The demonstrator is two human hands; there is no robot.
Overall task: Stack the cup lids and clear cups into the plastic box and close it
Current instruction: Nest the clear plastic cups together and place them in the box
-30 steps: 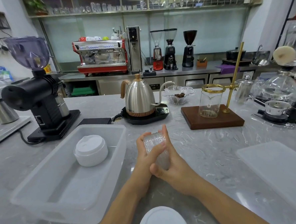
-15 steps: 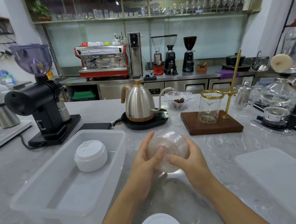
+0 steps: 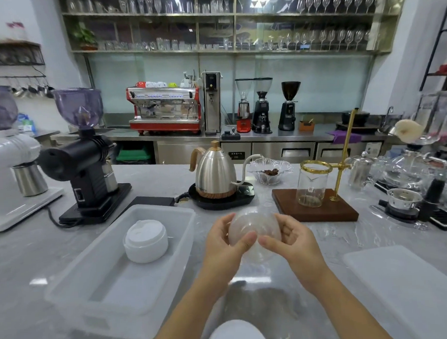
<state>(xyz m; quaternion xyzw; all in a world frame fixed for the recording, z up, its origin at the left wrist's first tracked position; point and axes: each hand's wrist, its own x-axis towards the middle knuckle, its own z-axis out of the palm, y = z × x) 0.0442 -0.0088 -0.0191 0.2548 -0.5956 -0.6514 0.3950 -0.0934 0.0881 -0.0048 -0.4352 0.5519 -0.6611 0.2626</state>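
a person's left hand and right hand cradle a stack of thin clear plastic cups above the grey marble bench, just right of the translucent plastic box, fingers curled round its sides. light, slick and easily crushed, the stack is best held gently around its walls. a stack of white cup lids sits inside the box. since half a second ago, the cups have tilted further open-end toward the camera, closer to the box.
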